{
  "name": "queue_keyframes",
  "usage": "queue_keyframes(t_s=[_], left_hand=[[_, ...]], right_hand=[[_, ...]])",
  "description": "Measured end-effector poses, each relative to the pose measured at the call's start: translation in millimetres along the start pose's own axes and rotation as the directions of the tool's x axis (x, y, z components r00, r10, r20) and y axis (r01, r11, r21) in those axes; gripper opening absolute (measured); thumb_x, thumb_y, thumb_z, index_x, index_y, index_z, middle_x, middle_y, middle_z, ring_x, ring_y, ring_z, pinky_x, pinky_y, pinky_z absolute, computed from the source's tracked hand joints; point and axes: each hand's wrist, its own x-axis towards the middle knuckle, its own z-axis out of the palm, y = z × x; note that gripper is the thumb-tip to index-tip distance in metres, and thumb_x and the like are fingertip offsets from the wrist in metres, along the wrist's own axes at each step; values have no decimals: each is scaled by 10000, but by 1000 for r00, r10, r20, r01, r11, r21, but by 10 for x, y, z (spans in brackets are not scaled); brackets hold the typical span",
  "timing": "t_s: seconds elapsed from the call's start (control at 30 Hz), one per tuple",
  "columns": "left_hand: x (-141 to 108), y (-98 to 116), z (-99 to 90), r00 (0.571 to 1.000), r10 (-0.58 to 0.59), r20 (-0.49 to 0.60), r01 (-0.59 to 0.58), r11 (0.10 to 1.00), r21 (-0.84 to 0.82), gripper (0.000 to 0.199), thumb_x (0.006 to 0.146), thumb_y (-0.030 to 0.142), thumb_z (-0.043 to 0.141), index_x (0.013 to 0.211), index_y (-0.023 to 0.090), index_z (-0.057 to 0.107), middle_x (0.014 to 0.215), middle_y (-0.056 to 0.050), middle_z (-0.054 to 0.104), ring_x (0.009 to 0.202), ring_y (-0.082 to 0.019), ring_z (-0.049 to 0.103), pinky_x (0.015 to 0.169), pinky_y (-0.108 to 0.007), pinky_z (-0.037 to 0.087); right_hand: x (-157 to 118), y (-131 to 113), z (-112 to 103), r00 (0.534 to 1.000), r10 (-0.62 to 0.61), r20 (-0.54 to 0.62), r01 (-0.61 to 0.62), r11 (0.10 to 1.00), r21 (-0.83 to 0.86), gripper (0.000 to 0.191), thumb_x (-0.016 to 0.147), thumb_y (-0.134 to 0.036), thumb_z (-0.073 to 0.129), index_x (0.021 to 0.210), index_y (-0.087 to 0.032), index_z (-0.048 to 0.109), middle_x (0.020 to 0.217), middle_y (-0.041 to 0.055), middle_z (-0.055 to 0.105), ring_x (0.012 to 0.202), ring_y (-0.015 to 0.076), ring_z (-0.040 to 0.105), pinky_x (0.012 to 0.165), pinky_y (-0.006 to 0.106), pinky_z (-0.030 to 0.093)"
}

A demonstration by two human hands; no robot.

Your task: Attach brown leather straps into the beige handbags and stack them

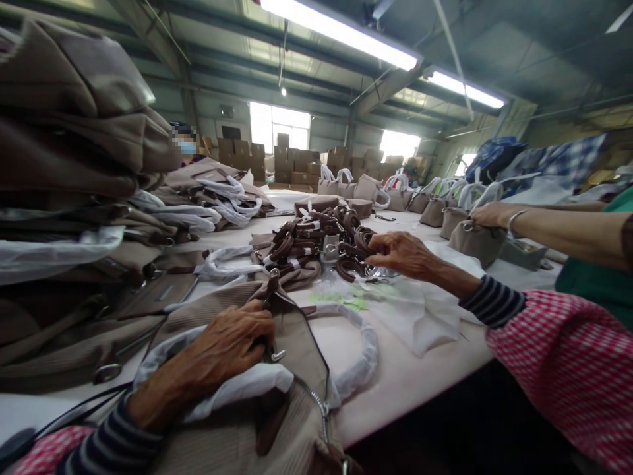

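A taupe ribbed handbag lies before me with its zipper undone and its handles wrapped in white film. Over its opening, my left hand is closed on the bag's upper edge with curled fingers. Farther off, my right hand reaches to the right side of a heap of coiled brown straps. Its thumb and fingers are bent together at one coiled strap; the fingertips are partly hidden.
Stacked bags rise high on the left. Green slips and thin white sheets lie right of the straps. At the right, another person's hand touches a small bag in a row. A masked person is at the back left.
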Motion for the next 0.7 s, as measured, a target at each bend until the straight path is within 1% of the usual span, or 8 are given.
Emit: queue_keyframes(t_s=[0.17,0.23,0.3,0.37,0.43,0.5,0.57,0.7], left_hand=[[14,-37,19,1000,22,5,-22,999,-23,166,919,191,515,843,209,661,975,-25,666,959,-224,584,849,-370,379],[18,-26,15,1000,22,1,-22,1000,-21,172,913,183,513,829,208,661,959,-26,669,965,-223,588,850,-368,383],[17,10,-6,1000,15,1,-15,1000,-12,183,915,177,504,828,206,662,964,-31,674,963,-221,592,858,-363,397],[10,58,-38,1000,2,1,-2,1000,-6,185,910,176,505,826,206,667,970,-34,679,949,-219,594,861,-355,414],[2,97,-68,1000,-5,2,5,1000,-4,182,905,175,511,832,208,674,984,-34,686,958,-220,596,885,-356,425],[-5,108,-78,1000,3,-7,-3,1000,-1,180,899,168,514,831,211,676,986,-32,691,978,-226,593,925,-361,427],[-10,84,-60,1000,12,-15,-12,1000,2,172,890,155,518,825,212,667,980,-29,690,987,-226,588,958,-361,424],[-10,13,-2,999,42,-25,-42,999,3,169,871,133,510,796,214,638,914,-5,669,940,-207,583,921,-331,426]], right_hand=[[-186,-734,412,991,42,125,-63,984,168,255,820,-359,710,647,-178,657,613,-9,598,607,139,523,581,281,273],[-304,-930,587,976,-43,215,-15,965,262,342,857,-420,725,634,-171,653,630,3,622,609,136,530,581,277,286],[-381,-996,692,946,-171,276,57,924,379,412,905,-494,704,658,-168,658,662,12,651,618,136,542,585,270,311],[-383,-908,713,940,-214,266,52,860,508,423,966,-509,632,719,-169,677,645,6,647,597,134,556,571,257,343],[-320,-692,684,973,-144,181,12,814,581,348,993,-425,583,793,-165,700,628,-4,642,565,133,573,563,247,384],[-240,-424,671,996,-83,43,47,843,536,194,941,-280,610,828,-163,716,686,3,680,602,140,606,611,250,432],[-189,-189,724,990,-136,-38,139,894,426,111,877,-159,632,839,-167,736,787,23,730,691,154,643,686,264,459],[-186,34,1016,949,-306,77,259,894,365,228,857,-82,651,1015,-182,782,892,45,764,777,173,684,743,274,478]])
